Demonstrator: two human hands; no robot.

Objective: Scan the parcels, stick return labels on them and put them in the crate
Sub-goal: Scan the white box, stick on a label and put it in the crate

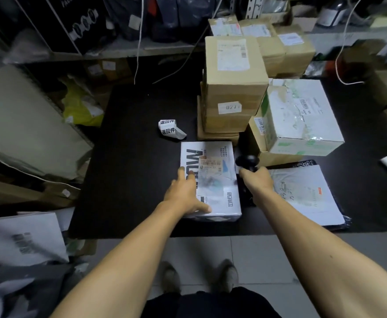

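Tabletop [130,157]: matte black and flat, lying under both hands; its near edge is running just below the wrists, with grey floor tiles beyond it.
Open room: bare black surface is stretching left of the left hand and ahead of it toward the far edge.
Left hand [183,193]: lying flat on the parcel, fingers straight and spread, thumb pressing along the near edge, gripping nothing.
White parcel [213,180]: flat, rectangular, glossy white box with bold black lettering and a barcode label, sitting between the two hands under the left palm.
Right hand [257,177]: curling round the handle of the scanner, just right of the parcel.
Scanner [247,161]: black, rounded head, hovering over the parcel's right edge.
Label roll [169,129]: small white paper roll with black printed characters, its tail trailing loose, lying ahead of the left hand, apart from the parcel.
Cardboard stack [231,88]: plain brown cartons rising ahead of the right hand, closing that side.
White carton [302,115]: scuffed, taped box to the right of the stack.
Grey mailer [307,193]: soft flat bag lying right of the right hand.
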